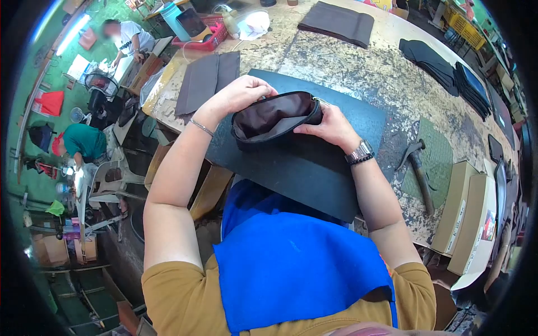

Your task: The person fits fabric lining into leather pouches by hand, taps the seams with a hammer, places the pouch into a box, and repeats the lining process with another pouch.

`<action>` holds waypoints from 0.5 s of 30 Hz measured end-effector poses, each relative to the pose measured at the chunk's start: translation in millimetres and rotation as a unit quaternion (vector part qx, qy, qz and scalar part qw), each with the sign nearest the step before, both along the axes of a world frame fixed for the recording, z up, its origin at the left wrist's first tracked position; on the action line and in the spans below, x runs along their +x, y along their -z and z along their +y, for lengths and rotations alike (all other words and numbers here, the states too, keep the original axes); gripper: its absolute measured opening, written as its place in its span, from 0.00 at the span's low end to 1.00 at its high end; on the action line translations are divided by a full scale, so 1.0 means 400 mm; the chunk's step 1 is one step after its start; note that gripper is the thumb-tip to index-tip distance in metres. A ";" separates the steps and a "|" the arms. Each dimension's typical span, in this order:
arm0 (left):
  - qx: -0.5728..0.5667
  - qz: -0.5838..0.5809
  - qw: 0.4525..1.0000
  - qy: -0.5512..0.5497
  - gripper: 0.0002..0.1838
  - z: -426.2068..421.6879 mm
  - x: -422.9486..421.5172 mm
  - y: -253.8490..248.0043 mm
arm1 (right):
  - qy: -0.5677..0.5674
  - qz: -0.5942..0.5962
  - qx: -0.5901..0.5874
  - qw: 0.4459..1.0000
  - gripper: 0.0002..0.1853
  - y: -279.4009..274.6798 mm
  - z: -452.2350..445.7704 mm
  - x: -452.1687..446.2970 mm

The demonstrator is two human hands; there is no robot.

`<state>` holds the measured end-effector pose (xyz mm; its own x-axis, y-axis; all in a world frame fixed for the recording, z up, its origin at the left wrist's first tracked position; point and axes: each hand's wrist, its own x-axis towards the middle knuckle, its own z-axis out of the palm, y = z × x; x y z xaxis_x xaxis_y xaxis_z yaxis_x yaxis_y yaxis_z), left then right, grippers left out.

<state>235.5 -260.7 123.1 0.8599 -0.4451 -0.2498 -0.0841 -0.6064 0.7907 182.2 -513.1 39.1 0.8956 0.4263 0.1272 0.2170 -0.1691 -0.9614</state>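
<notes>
A black pouch [280,139] with a dark brown lining stands mouth-up over a black board [302,179] at the table's near edge. Its opening gapes towards me, and the lining shows inside. My left hand [245,94] is closed at the far left of the rim, its fingertips pinching the edge there; part of the grip is hidden. On the right side, my right hand [334,127] clasps the pouch wall, thumb in front and fingers behind it.
Dark folded fabric pieces [336,23] lie on the worn table. A hammer [420,176] rests by a green mat [431,151], with cardboard boxes [462,207] nearby. A red basket [210,36] stands at the back left. Two people work farther left.
</notes>
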 end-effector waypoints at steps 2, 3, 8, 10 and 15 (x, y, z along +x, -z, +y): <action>0.009 -0.012 1.000 0.004 0.13 0.006 0.002 0.019 | -0.002 -0.003 0.004 1.000 0.32 0.001 0.000 0.001; 0.008 -0.010 1.000 0.006 0.12 0.006 0.000 0.016 | -0.002 -0.003 0.008 1.000 0.32 0.003 0.000 0.001; 0.003 -0.033 0.999 0.013 0.10 -0.004 -0.011 0.032 | 0.004 -0.018 -0.006 1.000 0.33 0.002 -0.002 -0.001; 0.024 -0.077 0.996 0.029 0.10 -0.007 -0.014 0.037 | 0.006 -0.024 0.002 1.000 0.33 0.012 0.000 0.003; -0.018 -0.016 0.999 0.025 0.10 -0.012 -0.009 0.027 | 0.010 -0.042 -0.005 0.999 0.33 0.014 -0.001 0.002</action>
